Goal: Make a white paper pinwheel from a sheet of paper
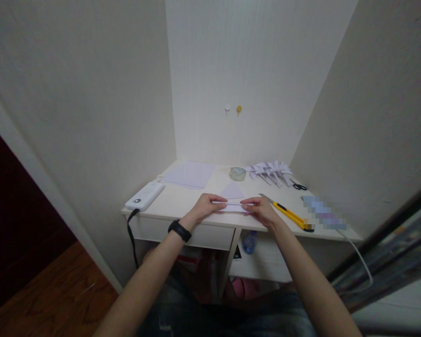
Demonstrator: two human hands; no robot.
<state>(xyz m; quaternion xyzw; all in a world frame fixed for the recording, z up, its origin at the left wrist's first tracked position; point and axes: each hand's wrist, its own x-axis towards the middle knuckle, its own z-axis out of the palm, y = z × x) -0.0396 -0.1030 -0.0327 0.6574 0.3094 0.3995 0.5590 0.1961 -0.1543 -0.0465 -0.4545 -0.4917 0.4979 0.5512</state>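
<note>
Between my two hands is a small piece of white paper (233, 207) with a folded strip along its near side, close to the desk's front edge. My left hand (207, 206) pinches its left end, and a dark watch sits on that wrist. The right end is gripped by the fingers of my right hand (260, 209). Just beyond the fingers, a pointed part of paper (232, 190) rises as a triangle; I cannot tell whether it belongs to the same sheet. A yellow utility knife (288, 213) lies right of my right hand, its blade extended.
White sheets (192, 174) lie at the back left, near a white power bank (145, 195) with a black strap. Along the back are a tape roll (237, 174) and folded paper pieces (272, 172). Black scissors (299, 186) and a phone (323, 212) with a cable are at right.
</note>
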